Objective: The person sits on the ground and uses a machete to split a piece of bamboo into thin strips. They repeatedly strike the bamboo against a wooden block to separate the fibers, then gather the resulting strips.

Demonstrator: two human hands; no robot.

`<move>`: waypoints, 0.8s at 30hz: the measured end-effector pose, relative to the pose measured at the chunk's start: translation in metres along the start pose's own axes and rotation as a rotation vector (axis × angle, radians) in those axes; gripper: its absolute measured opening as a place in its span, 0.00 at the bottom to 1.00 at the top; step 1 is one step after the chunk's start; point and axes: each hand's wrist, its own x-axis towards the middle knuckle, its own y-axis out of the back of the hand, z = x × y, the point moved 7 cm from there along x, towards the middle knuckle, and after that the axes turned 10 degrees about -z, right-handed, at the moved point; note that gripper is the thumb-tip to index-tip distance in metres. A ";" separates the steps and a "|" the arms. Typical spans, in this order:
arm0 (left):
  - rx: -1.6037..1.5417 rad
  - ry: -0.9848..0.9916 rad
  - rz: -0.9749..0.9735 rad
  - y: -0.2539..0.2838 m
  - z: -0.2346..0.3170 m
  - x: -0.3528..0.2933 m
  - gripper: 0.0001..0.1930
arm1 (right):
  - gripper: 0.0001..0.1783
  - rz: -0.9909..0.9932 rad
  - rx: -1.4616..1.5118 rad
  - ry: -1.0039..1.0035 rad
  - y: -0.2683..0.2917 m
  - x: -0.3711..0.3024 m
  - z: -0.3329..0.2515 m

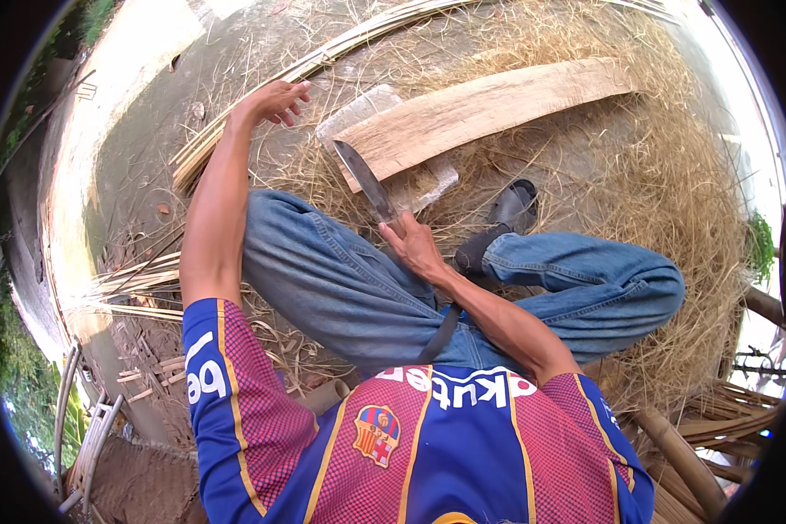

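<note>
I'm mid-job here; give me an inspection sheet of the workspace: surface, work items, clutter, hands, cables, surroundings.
Surface: grey floor, strewn with dry fibres.
Work items: knife, its blade across the near left end of a long wooden board; contact unclear. The board lies over a pale block.
Clutter: dry fibres heaped thickest to the right; long strips beyond the left hand.
Hands: right hand grips the knife handle; left hand is outstretched, fingers loosely bent, no held object visible.
Cables: nothing seen.
Surroundings: greenery at the left rim; thick pole at lower right.
</note>
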 end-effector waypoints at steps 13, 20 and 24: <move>-0.017 0.009 -0.010 0.000 0.001 -0.002 0.35 | 0.23 -0.156 -0.061 -0.001 -0.006 -0.005 -0.014; -0.003 0.032 -0.011 0.001 -0.002 -0.003 0.33 | 0.22 -0.056 0.166 -0.143 0.006 -0.003 0.006; -0.023 0.022 -0.018 -0.001 -0.001 -0.003 0.34 | 0.22 -0.088 0.167 -0.161 0.014 -0.003 -0.001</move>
